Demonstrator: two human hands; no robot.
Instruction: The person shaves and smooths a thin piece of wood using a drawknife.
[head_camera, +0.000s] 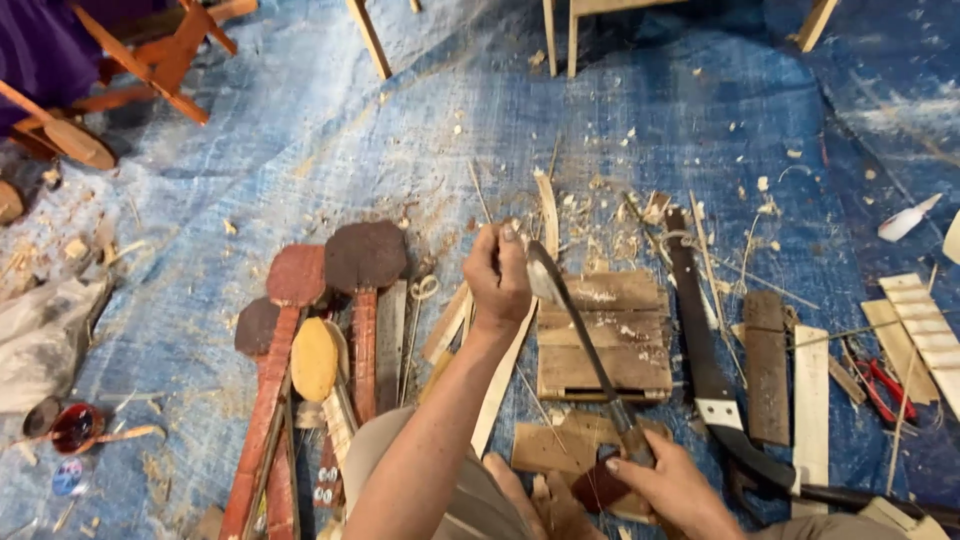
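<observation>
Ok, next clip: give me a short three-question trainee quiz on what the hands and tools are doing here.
1. True or false: the right hand grips the handle of a long curved knife.
2. What does the left hand hold? A) a thin wooden strip B) the red-handled pliers C) the red paint cup
3. Fill in: just right of the small slatted wooden pallet lies a long dark ____ on the blue tarp.

Key
1. True.
2. A; the strip stands upright against the blade near its tip.
3. Saw, with a black handle nearest the person.
</observation>
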